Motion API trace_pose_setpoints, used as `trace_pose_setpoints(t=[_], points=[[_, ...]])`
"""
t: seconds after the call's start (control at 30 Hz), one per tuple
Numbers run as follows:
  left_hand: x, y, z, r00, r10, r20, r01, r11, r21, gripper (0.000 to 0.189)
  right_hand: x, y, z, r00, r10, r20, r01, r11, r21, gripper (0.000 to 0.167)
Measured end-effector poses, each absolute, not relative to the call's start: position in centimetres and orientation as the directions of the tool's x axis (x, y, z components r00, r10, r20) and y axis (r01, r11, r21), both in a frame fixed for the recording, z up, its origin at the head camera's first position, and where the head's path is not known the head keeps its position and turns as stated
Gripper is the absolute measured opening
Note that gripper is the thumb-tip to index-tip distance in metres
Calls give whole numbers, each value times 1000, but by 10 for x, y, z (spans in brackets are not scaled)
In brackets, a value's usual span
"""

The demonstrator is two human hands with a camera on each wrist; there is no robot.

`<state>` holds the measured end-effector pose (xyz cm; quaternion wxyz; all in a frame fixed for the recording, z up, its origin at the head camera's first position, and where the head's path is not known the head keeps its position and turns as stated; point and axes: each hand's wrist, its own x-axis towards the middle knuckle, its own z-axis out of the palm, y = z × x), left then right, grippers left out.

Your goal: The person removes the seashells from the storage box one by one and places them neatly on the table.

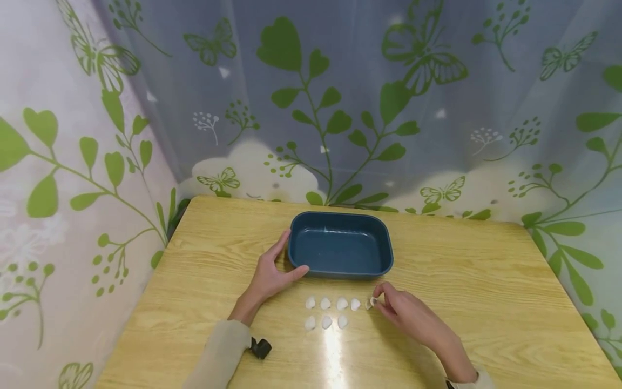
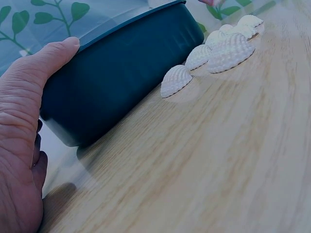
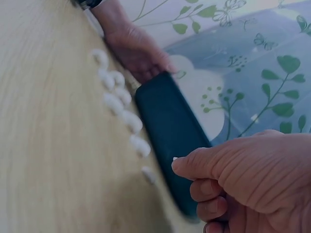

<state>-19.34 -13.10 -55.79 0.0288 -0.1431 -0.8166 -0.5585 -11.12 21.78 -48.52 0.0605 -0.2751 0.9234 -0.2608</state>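
Observation:
A deep, dark blue rectangular dish [image 1: 340, 274] with rounded corners stands on the wooden table, nothing inside it. My left hand [image 1: 272, 274] holds its left end, thumb [image 2: 63, 48] at the front rim and fingers along the end wall. In front of the dish, white ribbed seashells lie in two rows: several in the row nearer the dish, such as this shell [image 1: 342, 303], and three in the row closer to me, including one shell [image 1: 326, 322]. At the right end of the nearer row, my right hand [image 1: 408, 313] pinches a small seashell [image 1: 373, 301] between thumb and finger, close beside another shell [image 3: 148, 174].
The light wooden table [image 1: 486, 281] extends to both sides of the dish. Behind it hangs a grey-blue curtain [image 1: 359, 70] printed with green leaves and butterflies, and similar pale cloth [image 1: 63, 189] borders the left. A small black device [image 1: 261, 348] sits at the left cuff.

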Motion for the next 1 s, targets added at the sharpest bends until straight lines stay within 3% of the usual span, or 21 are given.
trace_pose_setpoints(t=[0.37,1.0], points=[[-194,-131,-556,-956,210,206,267,332,905,99,-117,232,-505,-843,-536,45,-487,726,-486,13],[-192,-131,-557,-952,227,204,271,321,908,99,-117,234,-507,-840,-542,-25,-445,716,-537,14]])
